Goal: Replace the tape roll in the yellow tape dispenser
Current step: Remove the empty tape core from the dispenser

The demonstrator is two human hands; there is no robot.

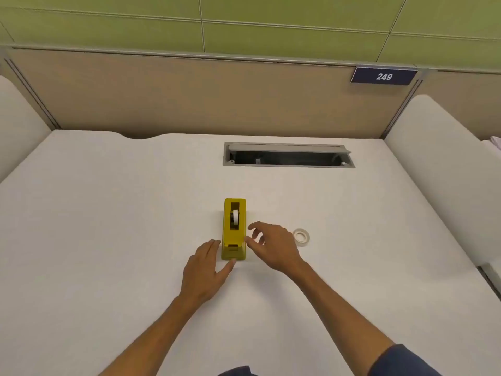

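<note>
The yellow tape dispenser (234,234) stands on the white desk (108,226), its cutter end toward me. A thin white roll (235,217) sits upright in its slot. My left hand (204,270) lies flat against the dispenser's near left side, with the thumb at its front corner. My right hand (271,246) hovers at the dispenser's right side, fingers spread and empty. A spare tape roll (301,236) lies flat on the desk just right of my right hand.
An open grey cable tray (287,156) is sunk into the desk behind the dispenser. Beige partition panels (189,96) wall the back, with a "249" sign (383,76). White side dividers (444,164) flank the desk.
</note>
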